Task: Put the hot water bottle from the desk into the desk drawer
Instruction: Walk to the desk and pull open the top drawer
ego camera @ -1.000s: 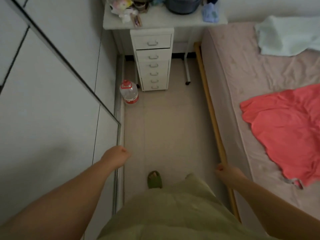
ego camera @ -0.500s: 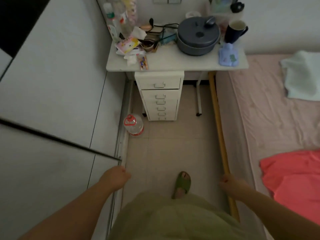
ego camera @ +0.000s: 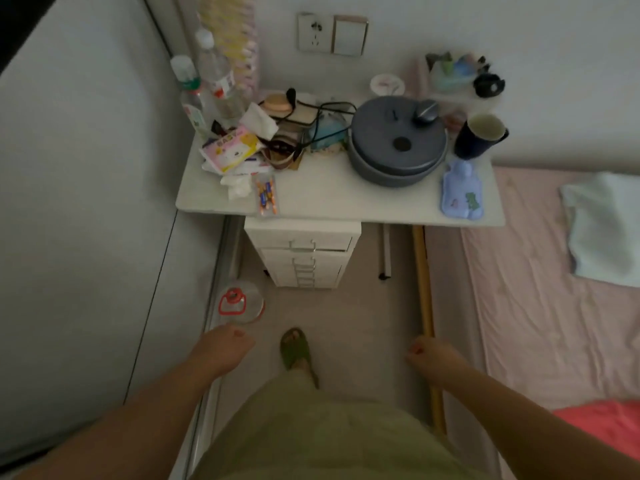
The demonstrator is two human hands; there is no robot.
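Soft, quilted light-blue bottle [ego camera: 461, 190] lies flat at the right front corner of the smooth white desk [ego camera: 332, 199], just beside the round grey pot [ego camera: 397, 140] and below a dark mug [ego camera: 479, 135]. White drawer unit [ego camera: 304, 254] under the desk, top drawer [ego camera: 302, 241] shut with a thin metal handle. Left hand [ego camera: 223, 348] and right hand [ego camera: 434, 358] hang low, loosely curled, holding nothing, well apart from the desk.

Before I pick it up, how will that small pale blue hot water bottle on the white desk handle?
The small pale blue hot water bottle looks padded and cloth-covered, so probably soft and easy to grip, not slippery. It lies flat near the white desk edge, unlikely to roll. It may sag if filled; fill level can't be seen.
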